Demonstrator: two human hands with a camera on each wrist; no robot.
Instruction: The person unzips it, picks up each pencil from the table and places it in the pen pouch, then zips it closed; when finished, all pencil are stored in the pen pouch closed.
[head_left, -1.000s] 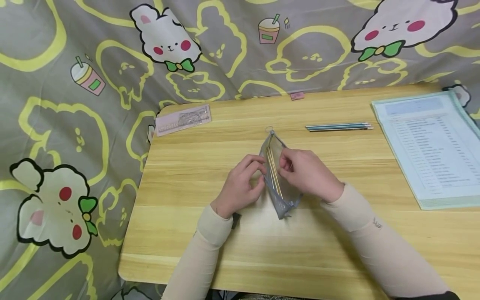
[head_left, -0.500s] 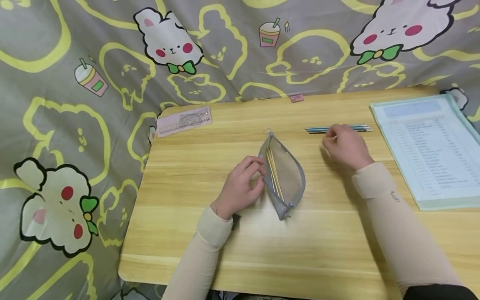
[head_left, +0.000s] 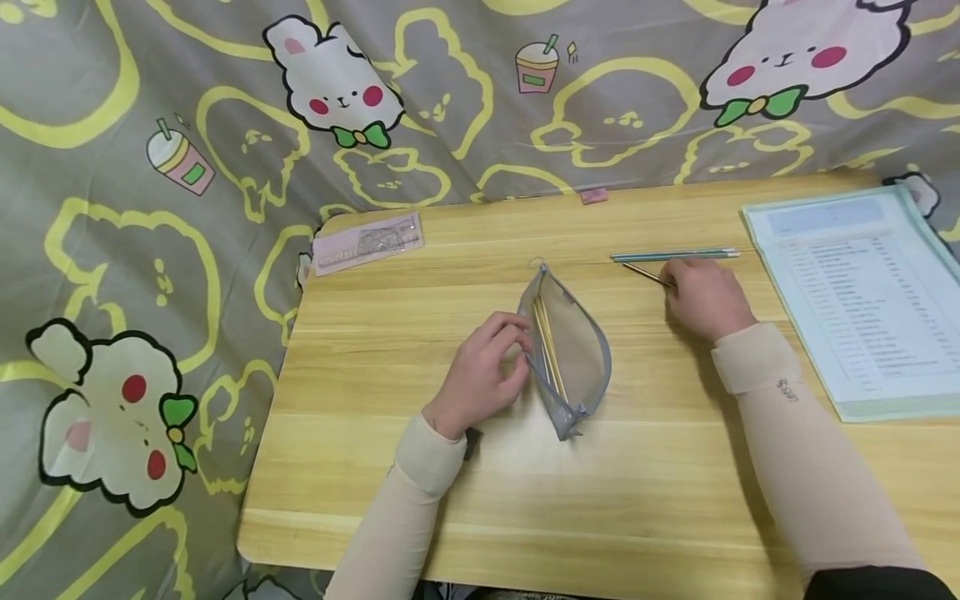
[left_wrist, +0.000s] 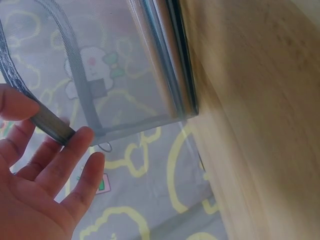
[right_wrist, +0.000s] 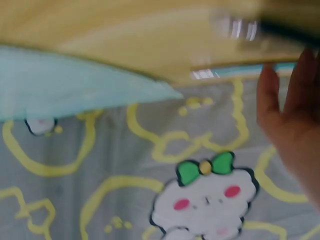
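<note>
My left hand (head_left: 483,371) pinches the side edge of an unzipped grey mesh pencil case (head_left: 585,350) between thumb and fingers, holding its mouth wide. Several pencils (head_left: 549,342) stand along the inside of the case, seen through the mesh in the left wrist view too. Farther right, my right hand (head_left: 708,300) grips a dark pencil (head_left: 647,274), its tip sticking out to the left and tilted off the tabletop. Just behind that hand lie teal pencils (head_left: 667,255), side by side. In the right wrist view the held pencil (right_wrist: 287,31) is blurred.
A clear-topped folder with a printed sheet (head_left: 855,308) lies on the right of the wooden table (head_left: 360,467). A pink packet with a clear ruler set (head_left: 367,242) is at the back left, a small pink eraser (head_left: 594,195) at the back edge. Patterned curtain (head_left: 420,100) hangs behind.
My right hand has moved from the pencil case to the pencils at the back right, taken hold of the dark one and drawn it away from the others. My left hand stays put.
</note>
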